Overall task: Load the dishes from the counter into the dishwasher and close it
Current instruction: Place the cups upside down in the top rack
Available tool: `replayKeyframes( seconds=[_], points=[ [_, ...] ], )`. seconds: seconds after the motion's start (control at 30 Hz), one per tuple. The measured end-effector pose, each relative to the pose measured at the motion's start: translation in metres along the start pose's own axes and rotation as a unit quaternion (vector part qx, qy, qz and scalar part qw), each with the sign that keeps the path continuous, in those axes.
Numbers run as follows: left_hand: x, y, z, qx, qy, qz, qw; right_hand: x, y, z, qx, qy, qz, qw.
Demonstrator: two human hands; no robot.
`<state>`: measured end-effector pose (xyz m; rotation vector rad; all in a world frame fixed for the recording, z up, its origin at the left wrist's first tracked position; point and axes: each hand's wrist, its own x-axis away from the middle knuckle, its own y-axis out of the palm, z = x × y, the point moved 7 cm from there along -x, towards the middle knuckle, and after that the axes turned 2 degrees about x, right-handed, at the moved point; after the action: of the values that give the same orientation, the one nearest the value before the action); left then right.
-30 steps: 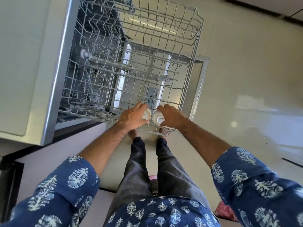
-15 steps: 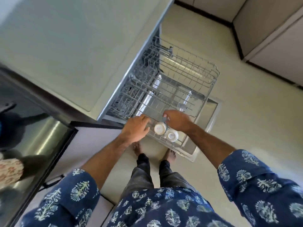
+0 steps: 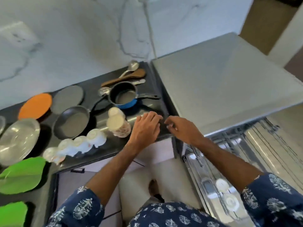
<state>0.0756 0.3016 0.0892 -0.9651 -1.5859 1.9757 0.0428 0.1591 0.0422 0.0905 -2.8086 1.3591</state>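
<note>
Both our hands, left point(image 3: 144, 126) and right point(image 3: 183, 130), hover loosely open and empty over the counter point(image 3: 91, 89); next we grasp the tumblers point(image 3: 118, 123).

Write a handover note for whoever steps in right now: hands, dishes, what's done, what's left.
Left hand and right hand: both empty, fingers relaxed, over the counter edge near the tall cups.
Done: two small cups sit upside down in the pulled-out rack.
Left on the counter: the tall cups, a row of white cups, frying pan, saucepan, spoons and a wooden spatula, steel plate, orange, grey and green plates.
Then push the rack in and close the dishwasher.
</note>
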Motion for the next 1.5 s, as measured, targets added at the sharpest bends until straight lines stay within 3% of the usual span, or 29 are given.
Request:
replayKeyframes(
  seconds=[0.23, 0.4, 0.53, 0.63, 0.73, 0.93, 1.17, 1.37, 1.5],
  points=[
    [0.051, -0.077, -0.154, -0.030, -0.154, 0.081, 0.984, -0.085, 0.063, -0.137, -0.025, -0.121, -0.039, 0.992],
    [0.091, -0.075, -0.226, 0.017, -0.225, -0.017, 0.974, -0.122, 0.102, -0.180, 0.082, -0.138, -0.044, 0.986],
    [0.119, -0.050, -0.256, -0.027, -0.198, -0.124, 0.972, -0.134, 0.123, -0.185, 0.175, -0.147, -0.055, 0.972],
    [0.132, -0.031, -0.270, -0.060, -0.168, -0.209, 0.962, -0.133, 0.129, -0.181, 0.182, -0.136, -0.063, 0.972],
    [0.134, -0.019, -0.273, -0.058, -0.128, -0.241, 0.960, -0.130, 0.129, -0.182, 0.175, -0.149, -0.054, 0.972],
    [0.126, -0.019, -0.263, -0.025, -0.088, -0.230, 0.969, -0.123, 0.117, -0.178, 0.123, -0.149, -0.048, 0.980],
    [0.081, -0.038, -0.194, 0.067, -0.022, -0.137, 0.988, -0.070, 0.056, -0.122, -0.112, -0.042, 0.012, 0.993],
    [0.036, -0.005, -0.076, 0.182, 0.077, -0.184, 0.963, 0.057, -0.011, -0.008, -0.277, 0.132, 0.073, 0.949],
    [0.014, 0.035, 0.035, 0.219, 0.158, -0.230, 0.935, 0.179, -0.037, 0.074, -0.310, 0.251, 0.153, 0.904]
  ],
)
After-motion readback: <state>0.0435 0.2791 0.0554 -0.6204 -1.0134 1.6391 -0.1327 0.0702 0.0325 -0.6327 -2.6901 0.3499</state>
